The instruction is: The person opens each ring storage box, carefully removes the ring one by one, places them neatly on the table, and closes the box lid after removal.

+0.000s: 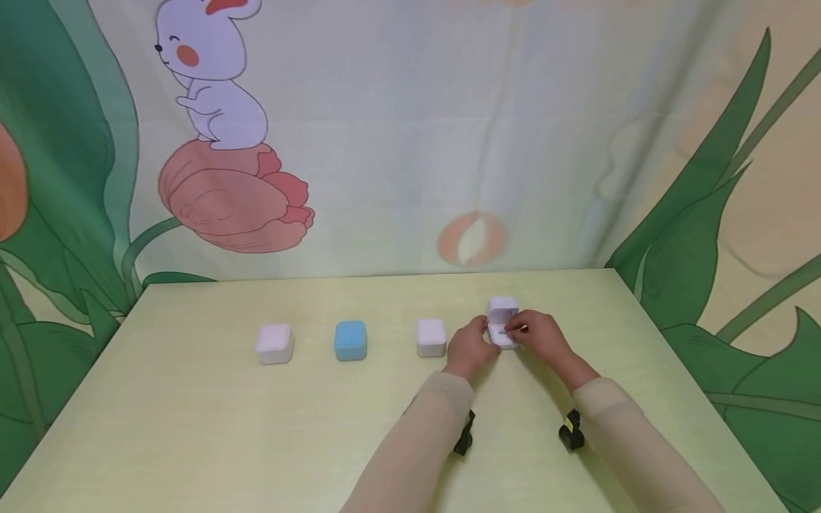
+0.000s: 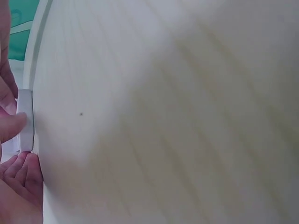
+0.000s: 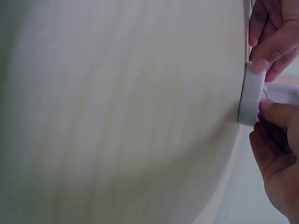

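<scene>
A small white ring box (image 1: 503,306) stands on the table at the right with its lid raised. My left hand (image 1: 471,349) grips its lower half, thumb on the front wall and fingers at the left side. Over the opening, my right hand (image 1: 544,336) pinches a tiny ring (image 3: 266,93) with thumb and forefinger. Only a beaded, curved edge of the ring shows in the right wrist view; the fingers hide the rest. The box's front wall (image 2: 26,135) is at the left edge of the left wrist view, with both hands around it.
Left of my hands, a white box (image 1: 431,338), a blue box (image 1: 350,340) and another white box (image 1: 275,343) stand closed in a row on the pale wooden table (image 1: 212,427). Black wrist straps (image 1: 571,431) hang below the sleeves. A printed curtain (image 1: 385,142) rises behind the table.
</scene>
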`<state>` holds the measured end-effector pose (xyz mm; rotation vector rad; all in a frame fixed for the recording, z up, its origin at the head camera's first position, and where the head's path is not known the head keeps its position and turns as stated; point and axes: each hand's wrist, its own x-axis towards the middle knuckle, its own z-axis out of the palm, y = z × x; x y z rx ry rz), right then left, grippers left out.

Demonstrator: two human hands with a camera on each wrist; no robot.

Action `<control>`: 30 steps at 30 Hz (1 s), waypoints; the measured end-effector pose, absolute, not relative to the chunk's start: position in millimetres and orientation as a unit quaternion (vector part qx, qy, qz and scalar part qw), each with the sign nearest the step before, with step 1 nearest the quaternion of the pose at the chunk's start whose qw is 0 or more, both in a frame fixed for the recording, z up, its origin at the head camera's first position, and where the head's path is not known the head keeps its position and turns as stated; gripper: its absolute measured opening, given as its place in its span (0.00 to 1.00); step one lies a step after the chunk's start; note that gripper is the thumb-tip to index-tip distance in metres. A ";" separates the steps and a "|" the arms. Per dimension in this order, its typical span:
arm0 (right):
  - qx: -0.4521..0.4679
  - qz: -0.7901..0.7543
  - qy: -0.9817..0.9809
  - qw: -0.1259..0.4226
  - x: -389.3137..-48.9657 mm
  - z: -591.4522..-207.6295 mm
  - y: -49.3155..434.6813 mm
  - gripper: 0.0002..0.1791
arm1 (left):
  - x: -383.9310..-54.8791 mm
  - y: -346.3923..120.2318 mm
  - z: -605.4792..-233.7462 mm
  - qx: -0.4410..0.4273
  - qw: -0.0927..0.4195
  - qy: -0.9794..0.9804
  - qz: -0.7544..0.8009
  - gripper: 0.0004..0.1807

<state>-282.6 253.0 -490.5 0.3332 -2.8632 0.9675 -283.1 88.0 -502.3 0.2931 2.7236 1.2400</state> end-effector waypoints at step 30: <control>0.133 0.251 -0.957 0.063 -287.3 -490.7 250.3 0.03 | -286.4 87.8 -501.6 0.090 0.078 0.891 0.438 0.29</control>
